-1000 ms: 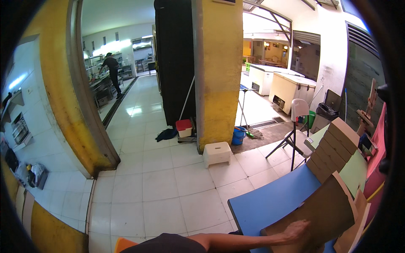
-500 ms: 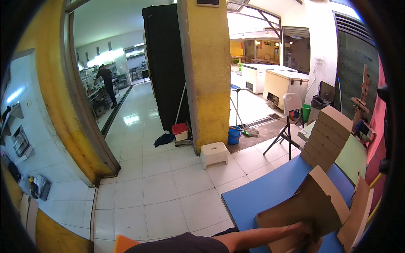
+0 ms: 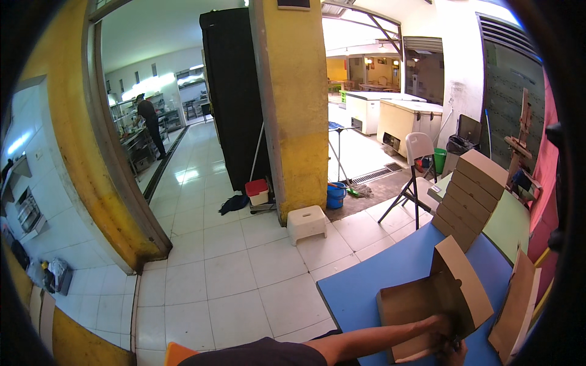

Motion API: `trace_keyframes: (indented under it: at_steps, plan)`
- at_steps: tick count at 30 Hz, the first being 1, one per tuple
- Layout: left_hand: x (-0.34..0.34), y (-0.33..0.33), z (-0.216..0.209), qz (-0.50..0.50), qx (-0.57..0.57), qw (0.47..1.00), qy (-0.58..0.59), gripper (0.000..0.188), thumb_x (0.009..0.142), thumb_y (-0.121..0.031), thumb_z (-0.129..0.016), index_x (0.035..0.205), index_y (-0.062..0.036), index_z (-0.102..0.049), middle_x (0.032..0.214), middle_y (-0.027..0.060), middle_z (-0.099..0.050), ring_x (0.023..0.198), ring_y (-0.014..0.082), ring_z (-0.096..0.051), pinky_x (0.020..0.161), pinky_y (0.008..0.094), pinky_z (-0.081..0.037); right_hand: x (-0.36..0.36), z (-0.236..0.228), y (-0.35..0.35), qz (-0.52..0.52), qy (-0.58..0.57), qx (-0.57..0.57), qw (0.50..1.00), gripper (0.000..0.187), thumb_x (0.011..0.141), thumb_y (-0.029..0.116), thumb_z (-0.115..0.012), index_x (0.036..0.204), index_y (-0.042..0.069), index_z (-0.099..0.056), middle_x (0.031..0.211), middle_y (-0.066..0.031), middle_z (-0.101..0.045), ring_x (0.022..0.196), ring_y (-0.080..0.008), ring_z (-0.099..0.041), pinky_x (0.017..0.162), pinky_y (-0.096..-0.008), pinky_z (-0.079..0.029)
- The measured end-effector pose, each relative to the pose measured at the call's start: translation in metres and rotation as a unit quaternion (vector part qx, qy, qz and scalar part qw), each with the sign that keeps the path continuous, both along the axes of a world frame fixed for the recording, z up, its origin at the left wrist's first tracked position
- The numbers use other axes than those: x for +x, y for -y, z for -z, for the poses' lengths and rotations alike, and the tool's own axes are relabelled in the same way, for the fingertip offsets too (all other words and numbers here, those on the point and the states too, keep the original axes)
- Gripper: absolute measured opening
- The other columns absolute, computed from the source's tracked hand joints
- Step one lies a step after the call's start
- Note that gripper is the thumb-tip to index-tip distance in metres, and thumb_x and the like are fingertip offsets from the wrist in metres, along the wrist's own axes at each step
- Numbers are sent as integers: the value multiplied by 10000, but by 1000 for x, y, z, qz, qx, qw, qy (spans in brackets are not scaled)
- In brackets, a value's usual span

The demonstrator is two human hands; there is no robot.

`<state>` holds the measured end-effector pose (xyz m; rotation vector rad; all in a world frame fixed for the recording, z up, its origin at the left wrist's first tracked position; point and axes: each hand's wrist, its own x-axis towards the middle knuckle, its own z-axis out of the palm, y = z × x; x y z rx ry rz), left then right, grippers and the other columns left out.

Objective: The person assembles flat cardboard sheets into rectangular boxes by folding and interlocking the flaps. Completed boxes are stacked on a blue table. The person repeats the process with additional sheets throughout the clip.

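Observation:
A brown cardboard box (image 3: 405, 297) stands part-folded on the blue tabletop (image 3: 357, 277), its lid raised on the right side. My left arm reaches across from the lower edge, and my left hand (image 3: 441, 327) is at the box's inner right corner, touching the cardboard. Its fingertips are lost in dark shadow. Just below it, my right hand (image 3: 453, 352) is closed at the box's near right edge, with curled fingers on the cardboard. Both hands are close together.
Several folded cardboard boxes (image 3: 469, 198) are stacked behind. Flat cardboard (image 3: 511, 311) leans at the right. A folding chair (image 3: 418, 180), a white stool (image 3: 307, 224) and a blue bucket (image 3: 336, 195) stand beyond the table. Another person (image 3: 148, 122) works in the far left room.
The box's lid has swung more upright and its near side has opened, showing the tray inside. Both hands stay at its right corner. The view has shifted slightly.

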<state>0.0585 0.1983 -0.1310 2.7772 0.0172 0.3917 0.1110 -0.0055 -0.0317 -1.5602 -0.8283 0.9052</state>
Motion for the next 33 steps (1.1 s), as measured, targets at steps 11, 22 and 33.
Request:
trace_keyframes:
  at_steps: [11,22,33]
  plan:
    - [0,-2,1,4,19,1000,12,279,885,-267,-646,1052,-47,-688,964,162,-695,847,323,-649,754,436,-522,10,31,-13,148,201,24,968,400,953,336,-691,1128,-23,-685,851,-81,-687,744,-211,-633,616,-338,-528]
    - [4,1,2,14,39,999,10,257,870,-267,-663,997,-50,-716,929,147,-706,814,299,-652,733,422,-523,44,84,-25,113,62,95,987,369,904,156,-697,1235,15,-615,1072,-151,-676,879,-220,-642,719,-335,-552]
    - [-6,3,-13,36,-20,997,-72,223,874,-252,-645,967,-85,-759,909,125,-730,768,287,-683,713,413,-538,4,23,-19,161,-63,49,984,299,833,18,-618,1131,-3,-619,835,-76,-673,665,-136,-614,581,-261,-491]
